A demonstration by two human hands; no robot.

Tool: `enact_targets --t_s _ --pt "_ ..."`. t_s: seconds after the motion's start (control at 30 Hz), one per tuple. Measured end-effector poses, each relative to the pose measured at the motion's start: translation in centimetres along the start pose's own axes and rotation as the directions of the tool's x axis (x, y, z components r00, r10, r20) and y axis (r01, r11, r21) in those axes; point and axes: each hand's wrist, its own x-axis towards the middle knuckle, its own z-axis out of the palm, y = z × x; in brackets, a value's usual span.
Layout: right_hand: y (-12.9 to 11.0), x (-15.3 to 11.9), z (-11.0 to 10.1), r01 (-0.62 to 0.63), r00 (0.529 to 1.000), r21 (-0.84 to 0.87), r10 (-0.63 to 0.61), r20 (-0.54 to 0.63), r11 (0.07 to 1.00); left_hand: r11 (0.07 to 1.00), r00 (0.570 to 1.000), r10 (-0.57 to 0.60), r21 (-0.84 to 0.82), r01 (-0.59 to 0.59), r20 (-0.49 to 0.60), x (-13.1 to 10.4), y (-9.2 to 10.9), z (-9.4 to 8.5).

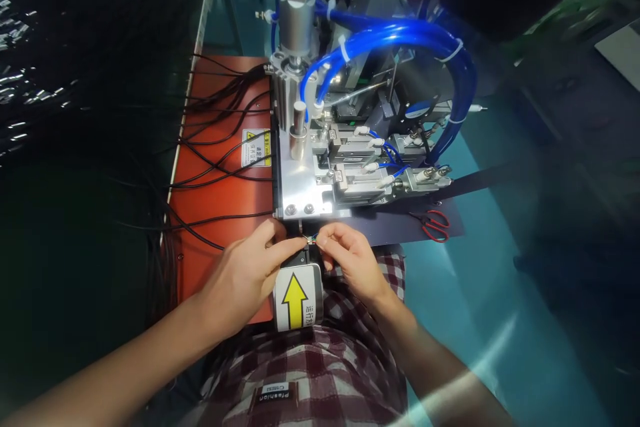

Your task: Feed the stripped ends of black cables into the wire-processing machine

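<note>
My left hand (247, 265) is at the front edge of the metal machine (303, 190). One of its digits reaches to a small metallic piece with thin coloured wires (312, 239), and its other fingers are curled, partly hidden. From the other side, my right hand (353, 257) pinches the thin wires between thumb and fingertips. The two hands nearly meet just below the machine's silver plate. A rounded white cover with a yellow arrow (296, 297) lies directly below them. What the curled left fingers hold, if anything, cannot be made out.
Thick blue air tubes (395, 32) loop above the machine's cylinders. Several black cables (220, 180) cross the orange plate (227, 203) on the left. Red-handled scissors (436, 225) lie at right on the dark surface. A checked garment (300, 367) covers my lap.
</note>
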Motion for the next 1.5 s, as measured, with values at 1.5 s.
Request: enact_targets --t_s 1.5 --pt "1.5 -0.2 -0.3 0.18 0.981 -0.246 -0.192 -0.027 0.952 0.962 0.976 0.17 0.238 -0.133 -0.139 0.3 0.1 0.7"
